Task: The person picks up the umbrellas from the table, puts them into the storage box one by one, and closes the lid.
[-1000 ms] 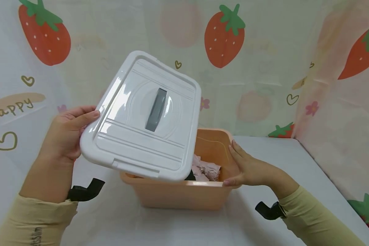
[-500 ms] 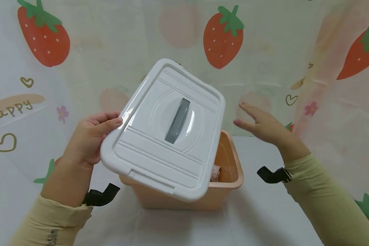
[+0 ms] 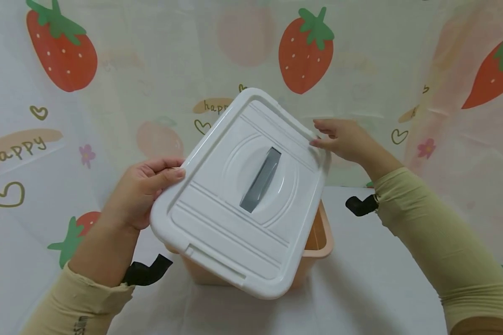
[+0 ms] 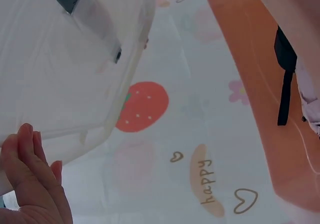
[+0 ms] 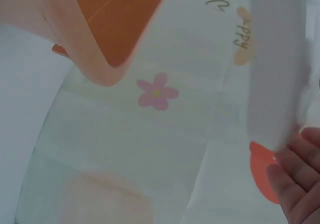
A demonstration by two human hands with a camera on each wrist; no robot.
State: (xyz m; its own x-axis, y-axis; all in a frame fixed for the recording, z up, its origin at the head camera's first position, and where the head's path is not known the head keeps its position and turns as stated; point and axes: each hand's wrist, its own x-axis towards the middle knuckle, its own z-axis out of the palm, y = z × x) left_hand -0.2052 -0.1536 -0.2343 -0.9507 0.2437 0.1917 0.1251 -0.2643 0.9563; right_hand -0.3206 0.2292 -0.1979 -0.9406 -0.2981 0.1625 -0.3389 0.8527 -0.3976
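A white plastic lid (image 3: 234,186) with a grey handle (image 3: 261,180) is held tilted above an orange-pink storage bin (image 3: 318,232). My left hand (image 3: 148,190) grips the lid's left edge, thumb on top; in the left wrist view the fingers (image 4: 32,169) lie against its underside. At the upper right edge, my right hand (image 3: 345,139) has its thumb over the lid, with its other fingers reaching beyond the rim. In the right wrist view those fingers (image 5: 292,169) look fairly straight beside the lid's edge. The lid covers most of the bin's opening.
The bin stands on a white tabletop (image 3: 360,288). Behind it hangs a strawberry-print cloth (image 3: 260,60). In the left wrist view, pale pink crumpled material (image 4: 310,91) and a black strap (image 4: 286,84) show inside the bin.
My left hand has carried the lid right and slightly down over the bin. My right hand let go of the bin's right rim, rose, and came to the lid's upper right edge.
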